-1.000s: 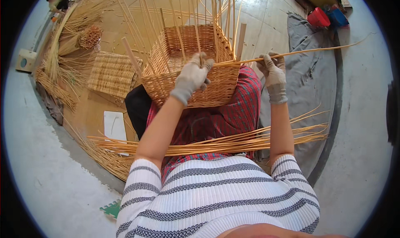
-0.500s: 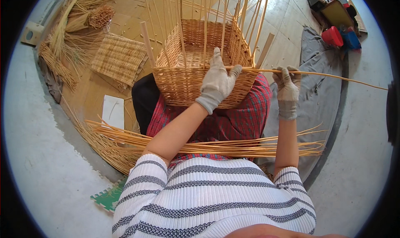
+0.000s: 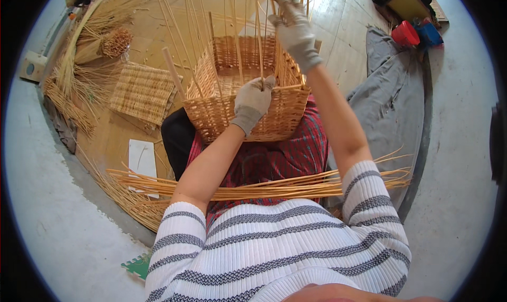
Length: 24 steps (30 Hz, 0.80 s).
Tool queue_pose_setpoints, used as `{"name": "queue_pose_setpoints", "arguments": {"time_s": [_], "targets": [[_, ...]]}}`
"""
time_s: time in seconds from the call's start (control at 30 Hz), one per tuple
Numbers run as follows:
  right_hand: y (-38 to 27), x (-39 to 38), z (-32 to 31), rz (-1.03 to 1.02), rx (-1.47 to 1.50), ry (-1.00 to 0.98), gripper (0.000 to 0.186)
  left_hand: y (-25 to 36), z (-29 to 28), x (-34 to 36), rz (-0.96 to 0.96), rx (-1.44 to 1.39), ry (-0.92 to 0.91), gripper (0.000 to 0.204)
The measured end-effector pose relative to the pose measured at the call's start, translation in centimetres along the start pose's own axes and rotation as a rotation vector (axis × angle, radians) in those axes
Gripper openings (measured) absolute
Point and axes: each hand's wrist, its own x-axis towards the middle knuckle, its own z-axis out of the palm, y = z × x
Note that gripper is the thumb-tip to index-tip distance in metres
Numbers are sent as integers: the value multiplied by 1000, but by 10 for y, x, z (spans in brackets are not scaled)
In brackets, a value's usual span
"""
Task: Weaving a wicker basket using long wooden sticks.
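A rectangular wicker basket [image 3: 222, 114] rests on my lap, with tall upright canes [image 3: 238, 43] rising from its sides. My left hand [image 3: 252, 98], in a pale work glove, is closed on the near rim right of its middle; the fingers inside are partly hidden. Above the basket's right side my gloved right hand [image 3: 293, 30] is raised, fingers bent around a thin cane [image 3: 272, 3]. Whether this is the weaving strand or an upright cannot be told. A bundle of loose canes [image 3: 264, 190] lies across my lap.
A flat woven panel [image 3: 141, 93] and straw bundles [image 3: 113, 43] lie on the floor at left, near a white sheet [image 3: 141, 159]. Grey cloth [image 3: 388, 90] spreads at right, below red [image 3: 405, 34] and blue containers [image 3: 429, 35]. A wooden stick [image 3: 171, 69] stands at the basket's left corner.
My right hand has swung from the strand's right side up and left over the basket. My left hand has gone from flat on the front wall to closed on the rim.
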Motion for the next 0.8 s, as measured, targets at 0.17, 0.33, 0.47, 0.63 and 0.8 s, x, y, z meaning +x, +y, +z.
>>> {"name": "queue_pose_setpoints", "arguments": {"time_s": [0.17,0.33,0.47,0.63,0.8], "targets": [[-33,0,37,442,355,414,26,-1,-8,1,-43,34,-4,50],[-13,-70,-9,19,257,421,24,-24,-1,18,36,136,41,50],[-2,-154,-94,424,1219,352,20,-4,-17,10,-98,-113,-87,40],[-52,-156,-113,1059,777,357,21,-8,-40,-6,-18,-122,-230,49],[-139,-245,-107,409,115,-1288,33,-26,-40,-49,441,-569,112,37]]}}
